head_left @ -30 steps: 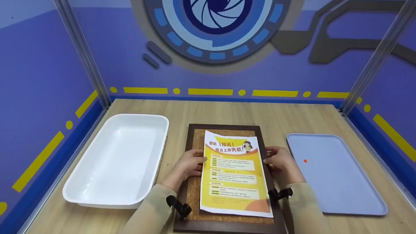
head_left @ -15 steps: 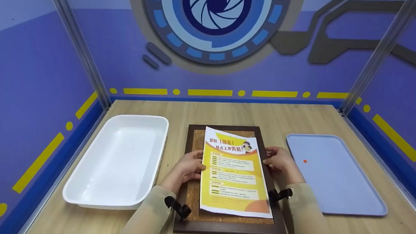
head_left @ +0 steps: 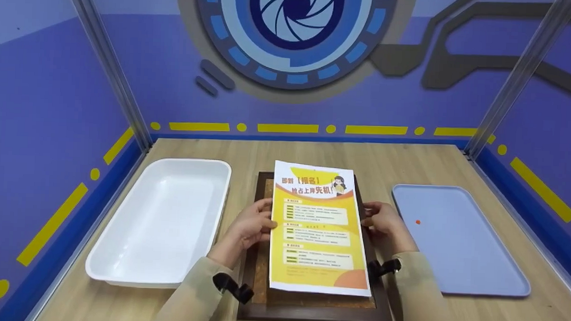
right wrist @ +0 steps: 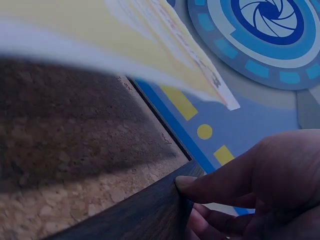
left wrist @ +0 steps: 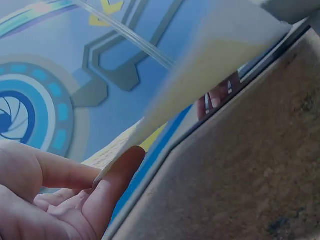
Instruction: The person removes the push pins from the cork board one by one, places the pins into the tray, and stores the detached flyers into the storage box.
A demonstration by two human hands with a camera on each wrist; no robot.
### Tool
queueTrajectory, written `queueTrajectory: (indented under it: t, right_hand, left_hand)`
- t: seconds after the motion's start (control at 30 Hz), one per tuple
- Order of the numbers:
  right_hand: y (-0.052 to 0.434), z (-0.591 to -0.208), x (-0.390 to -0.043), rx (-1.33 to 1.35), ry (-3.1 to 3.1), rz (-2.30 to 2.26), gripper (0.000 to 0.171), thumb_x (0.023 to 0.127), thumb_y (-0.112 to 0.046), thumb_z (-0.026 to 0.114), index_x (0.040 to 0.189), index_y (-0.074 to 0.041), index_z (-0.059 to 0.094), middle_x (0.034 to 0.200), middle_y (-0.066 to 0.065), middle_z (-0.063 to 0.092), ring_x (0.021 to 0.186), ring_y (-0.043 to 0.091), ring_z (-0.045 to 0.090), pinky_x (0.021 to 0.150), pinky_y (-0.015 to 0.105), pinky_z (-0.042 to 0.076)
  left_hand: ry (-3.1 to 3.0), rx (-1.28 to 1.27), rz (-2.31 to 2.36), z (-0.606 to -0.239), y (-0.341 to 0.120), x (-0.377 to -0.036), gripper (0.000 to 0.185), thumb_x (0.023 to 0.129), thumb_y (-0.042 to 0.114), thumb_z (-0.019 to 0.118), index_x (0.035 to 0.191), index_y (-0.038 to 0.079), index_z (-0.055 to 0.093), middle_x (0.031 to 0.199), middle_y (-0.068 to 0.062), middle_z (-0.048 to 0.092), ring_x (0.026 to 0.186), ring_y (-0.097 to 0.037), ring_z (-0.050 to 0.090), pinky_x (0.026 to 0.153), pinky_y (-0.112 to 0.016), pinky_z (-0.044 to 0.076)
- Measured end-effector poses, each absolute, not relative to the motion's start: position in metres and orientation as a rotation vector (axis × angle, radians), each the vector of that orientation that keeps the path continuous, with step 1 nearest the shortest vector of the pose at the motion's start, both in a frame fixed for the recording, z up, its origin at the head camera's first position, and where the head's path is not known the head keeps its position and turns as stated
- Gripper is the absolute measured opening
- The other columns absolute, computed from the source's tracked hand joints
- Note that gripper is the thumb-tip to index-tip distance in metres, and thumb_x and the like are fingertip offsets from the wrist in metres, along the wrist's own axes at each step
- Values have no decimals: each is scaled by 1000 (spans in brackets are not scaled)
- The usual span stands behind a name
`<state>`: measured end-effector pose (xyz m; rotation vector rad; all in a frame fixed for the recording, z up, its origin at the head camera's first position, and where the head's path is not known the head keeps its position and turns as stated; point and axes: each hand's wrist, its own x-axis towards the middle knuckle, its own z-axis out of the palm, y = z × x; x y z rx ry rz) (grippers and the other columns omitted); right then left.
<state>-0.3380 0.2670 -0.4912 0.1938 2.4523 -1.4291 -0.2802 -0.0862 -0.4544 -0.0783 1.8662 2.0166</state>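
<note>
at the middle of the worktop, near its front edge, i see a yellow flyer (head_left: 318,230) held above a cork board (head_left: 265,190) with a dark wooden frame (head_left: 315,314). my left hand (head_left: 250,226) grips the flyer's left edge: the left wrist view shows the sheet (left wrist: 210,75) lifted off the cork, with the fingers (left wrist: 117,177) curled beneath its edge. my right hand (head_left: 383,223) lies at the flyer's right edge. the right wrist view shows its fingertips (right wrist: 200,182) curled against the wooden frame (right wrist: 140,212), with the paper (right wrist: 125,40) raised clear of the cork; i cannot tell whether this hand pinches the sheet itself or only rests on the frame. handling judgement: the flyer is a single sheet of paper, therefore very light, limp and easy to crease or tear. it will sag at any unsupported corner and may slip from a loose pinch. take hold at the midpoints of both long edges, thumb above and fingers below, keeping the sheet lightly taut. the board looks rigid and comparatively heavy, so it should stay put. a white tub (head_left: 120,269) stands toward the left edge of the worktop. a pale blue tray (head_left: 476,286) carrying a small red dot (head_left: 417,222) stands toward the right edge.
</note>
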Motion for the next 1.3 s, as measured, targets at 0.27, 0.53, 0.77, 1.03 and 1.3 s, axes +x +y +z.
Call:
queueTrajectory:
  t: [0.27,0.53,0.77,1.03,1.3]
  right_hand:
    - [267,-491,-335,121,2466,-1480,63,88,9,68,148,9,46,135,30,60,102,19,61,69,27,56]
    - [270,-492,-331,84,2502,-1474,62,89,8,67,147,11,46,129,30,61,90,13,60,62,23,54]
    - [270,-494,-332,102,2498,-1448,61,90,6,68,148,9,46,131,28,60,95,16,60,65,25,54]
    - [272,-493,-332,118,2480,-1451,62,91,6,67,149,7,46,134,28,58,96,17,60,66,25,54]
    - [272,-493,-332,90,2479,-1433,63,91,5,67,150,8,43,136,30,56,91,15,60,65,25,54]
  left_hand:
    - [1911,-98,2040,-430,-105,-273,73,91,-14,53,158,12,37,132,-21,68,87,-23,76,67,-33,64]
    - [1890,-130,2059,-413,-135,-272,74,94,-12,54,160,11,32,141,-21,64,91,-22,76,70,-32,64]
    - [1900,-108,2057,-403,-174,-271,70,96,-10,54,160,9,31,142,-23,61,94,-20,75,72,-31,63]
    - [1847,-202,2061,-391,-221,-271,73,99,-6,54,163,13,25,135,-12,66,102,-21,74,83,-35,64]
    - [1756,-219,2082,-393,-267,-270,77,99,-8,52,165,10,17,111,2,73,98,-18,74,83,-33,64]
